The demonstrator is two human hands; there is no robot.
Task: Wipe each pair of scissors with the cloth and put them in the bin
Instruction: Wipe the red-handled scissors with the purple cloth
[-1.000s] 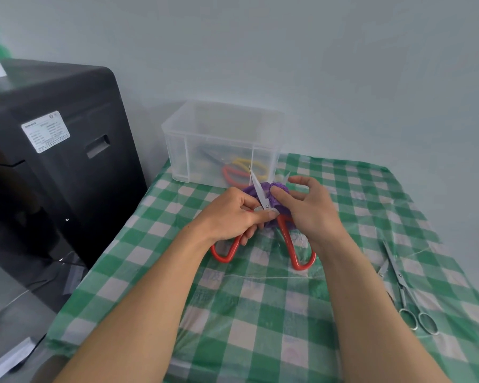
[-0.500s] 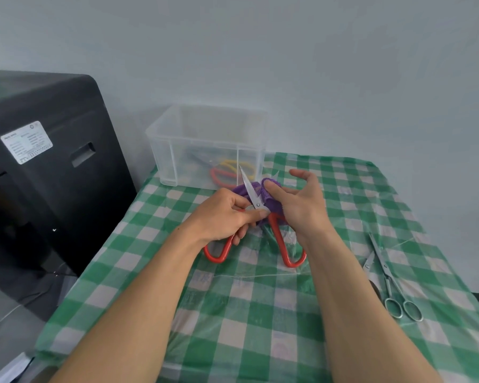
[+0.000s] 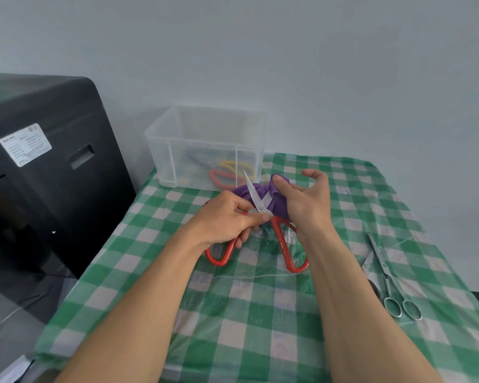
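Observation:
Red-handled scissors (image 3: pixel 286 244) lie open over the middle of the table, blades pointing away from me. My left hand (image 3: pixel 227 219) pinches them at the pivot, thumb on the joint. My right hand (image 3: pixel 302 203) pinches a purple cloth (image 3: pixel 277 200) with thumb and index finger, the other fingers spread, and holds it against the right blade. The left blade sticks up bare. A clear plastic bin (image 3: pixel 205 145) stands behind, with red- and yellow-handled scissors (image 3: pixel 227 172) inside. All-metal scissors (image 3: pixel 390 283) lie on the table at the right.
A green and white checked tablecloth (image 3: pixel 246 313) covers the table, which ends at a pale wall behind. A large black machine (image 3: pixel 44 167) stands close to the table's left side. The floor at lower left holds cables and paper.
My right hand has slid the cloth along the right blade toward its tip and its fingers have spread more. The left hand keeps its pinch on the pivot. The camera shifted slightly.

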